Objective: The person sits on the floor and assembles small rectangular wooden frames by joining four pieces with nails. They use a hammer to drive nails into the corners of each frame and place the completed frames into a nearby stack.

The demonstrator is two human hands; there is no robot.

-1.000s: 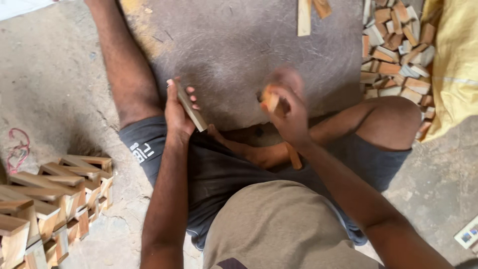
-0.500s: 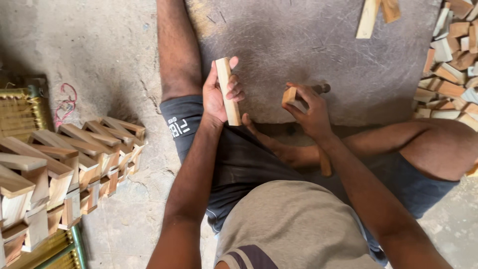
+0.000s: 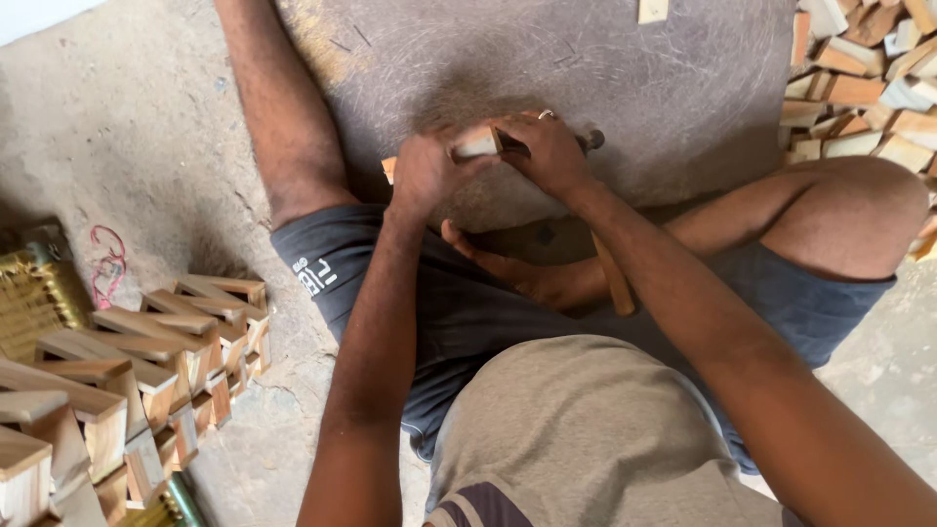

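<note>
While both hands grip a pale wooden block, a red mark shows left.

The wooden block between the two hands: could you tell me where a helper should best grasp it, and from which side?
Probably its free left tip, approached from the left: the left hand covers the wooden block mid-length and the right hand caps its other end.

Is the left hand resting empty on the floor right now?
No, the left hand is raised over the grey slab and grips one end of a small wooden block, which the right hand also holds.
</note>
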